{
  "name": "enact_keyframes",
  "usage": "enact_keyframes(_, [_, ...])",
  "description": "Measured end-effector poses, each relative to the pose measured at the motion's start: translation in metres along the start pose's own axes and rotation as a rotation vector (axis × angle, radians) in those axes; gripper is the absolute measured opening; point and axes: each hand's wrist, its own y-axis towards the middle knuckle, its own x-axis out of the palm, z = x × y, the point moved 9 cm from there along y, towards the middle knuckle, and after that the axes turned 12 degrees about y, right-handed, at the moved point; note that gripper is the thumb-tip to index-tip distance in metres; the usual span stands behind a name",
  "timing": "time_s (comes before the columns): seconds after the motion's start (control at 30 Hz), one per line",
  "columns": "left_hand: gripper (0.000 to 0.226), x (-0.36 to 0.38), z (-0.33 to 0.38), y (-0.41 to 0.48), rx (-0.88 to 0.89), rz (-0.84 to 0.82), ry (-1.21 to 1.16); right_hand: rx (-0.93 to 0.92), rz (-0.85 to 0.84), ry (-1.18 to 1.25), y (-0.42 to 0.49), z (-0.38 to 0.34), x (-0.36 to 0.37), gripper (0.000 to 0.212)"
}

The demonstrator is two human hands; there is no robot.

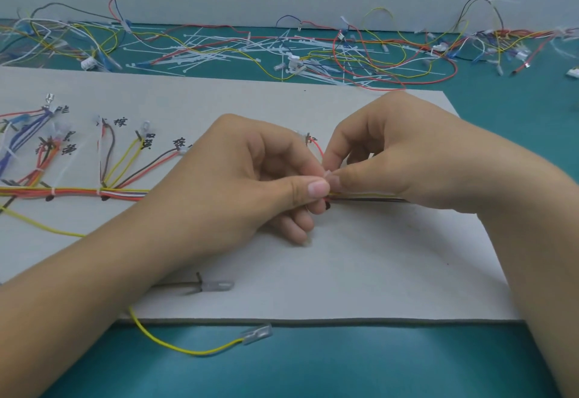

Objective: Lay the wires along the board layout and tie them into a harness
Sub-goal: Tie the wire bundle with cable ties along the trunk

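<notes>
Left forearm [78,272] and right forearm [532,256] fill the bottom corners. Mid-frame, left hand [250,172] and right hand [391,153] both pinch a small white tie [329,176] on the wire bundle [78,191] across the board [376,272].

The wire bundle [94,191] goes under the left hand [250,172] and is hidden as far as the pinching thumb. After that the right hand [407,153] covers its end. The pale piece [329,175] in the right fingertips is too small to identify. The board [376,272] and the bundle are cut off at the picture's left edge. The left forearm hides the middle of the yellow wire [163,339]. One written label [311,139] is half covered.
</notes>
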Motion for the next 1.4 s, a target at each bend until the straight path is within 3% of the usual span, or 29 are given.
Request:
enact_keyframes(0.23, [0.007,-0.0049,-0.0044,0.0003,-0.034,0.075,0.033,0.031,-0.004,0.026,0.0015,0.0058,-0.0032,0.008])
enact_keyframes(1.4, [0.011,-0.0027,-0.0068,-0.0002,-0.012,0.094,0.130,-0.032,-0.117,0.081,0.0020,0.0049,0.0022,0.004])
